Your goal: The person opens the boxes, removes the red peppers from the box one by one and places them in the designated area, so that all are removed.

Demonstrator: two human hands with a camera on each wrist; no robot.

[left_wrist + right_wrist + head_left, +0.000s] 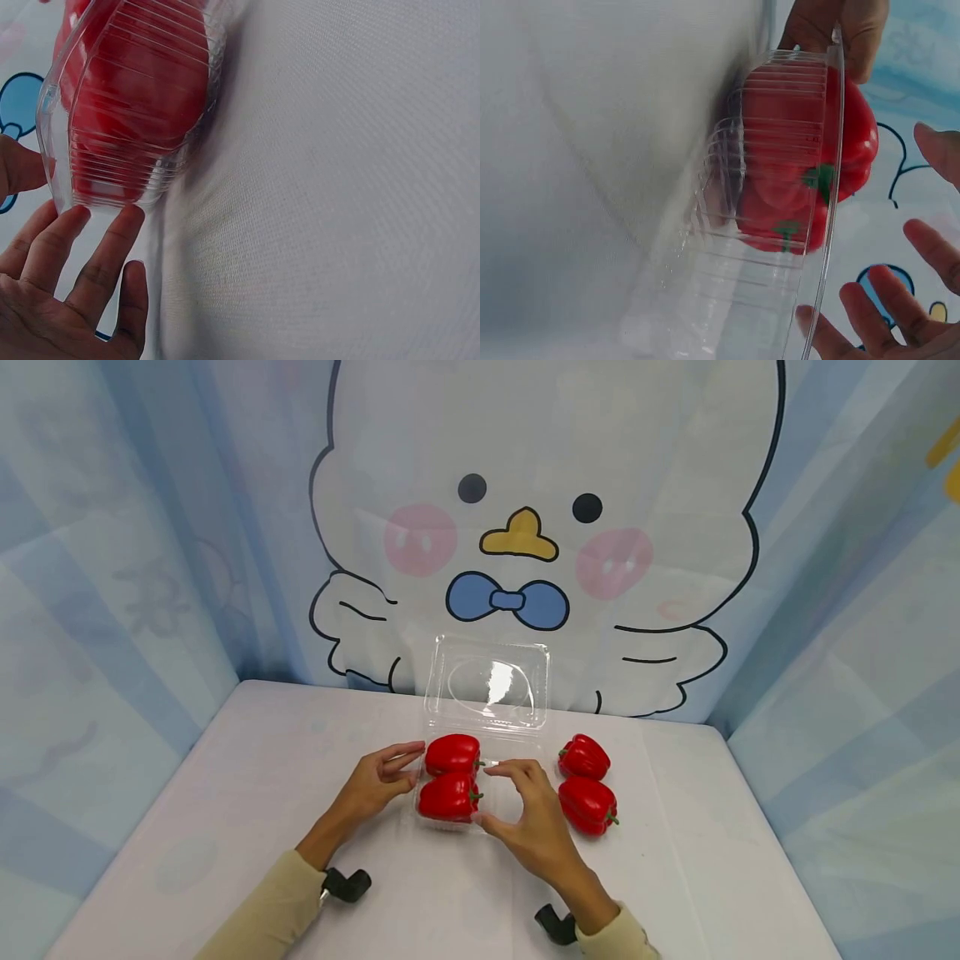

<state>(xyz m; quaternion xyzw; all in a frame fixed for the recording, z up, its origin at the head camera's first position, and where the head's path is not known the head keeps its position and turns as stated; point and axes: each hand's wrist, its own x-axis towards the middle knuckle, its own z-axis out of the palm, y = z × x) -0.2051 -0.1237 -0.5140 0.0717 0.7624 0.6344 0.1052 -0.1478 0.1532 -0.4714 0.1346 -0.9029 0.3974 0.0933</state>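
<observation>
A clear plastic clamshell box stands on the table with its lid raised at the back. Two red bell peppers, a rear one and a front one, lie in its left half, green stems pointing right. My left hand is at the box's left side; in the left wrist view its fairly straight fingertips touch the ribbed wall, the thumb at the rim. Over the box's right half, my right hand has thumb and fingers spread beside the stems, holding nothing.
Two more red bell peppers, a far one and a nearer one, lie on the white-covered table right of the box. Behind stands a cloth backdrop with a cartoon bird. Pale blue cloth walls flank the table.
</observation>
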